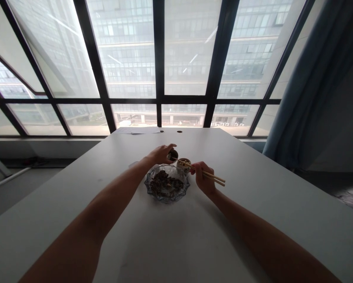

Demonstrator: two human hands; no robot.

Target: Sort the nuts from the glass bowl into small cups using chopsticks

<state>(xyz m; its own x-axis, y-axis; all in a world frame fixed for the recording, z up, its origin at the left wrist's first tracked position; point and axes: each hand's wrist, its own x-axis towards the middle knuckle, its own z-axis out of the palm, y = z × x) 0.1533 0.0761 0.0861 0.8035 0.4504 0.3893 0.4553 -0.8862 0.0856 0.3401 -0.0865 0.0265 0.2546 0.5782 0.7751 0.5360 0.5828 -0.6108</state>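
Observation:
My left hand (pixel 161 154) grips a small cup (pixel 172 155), dark inside and tilted with its mouth toward me, above the far rim of a glass bowl. In my right hand (pixel 204 175) is a pair of wooden chopsticks (pixel 213 177), their tips reaching left to the tilted cup's mouth. The clear glass bowl (pixel 167 199) with a scalloped rim contains many dark brown, elongated pieces (pixel 164 184) whose kind I cannot make out. Behind the bowl's right side, partly under the chopsticks, stands a second cup (pixel 182 167) with pale pieces in it and dark markings on its side.
The bowl stands on a long white table (pixel 152 243). White paper sheets (pixel 137 130) lie at its far edge, near two dark round holes. Beyond are framed windows (pixel 185 47), with a blue curtain (pixel 300 90) at right. Something pale and flat (pixel 133 165) lies behind my left forearm.

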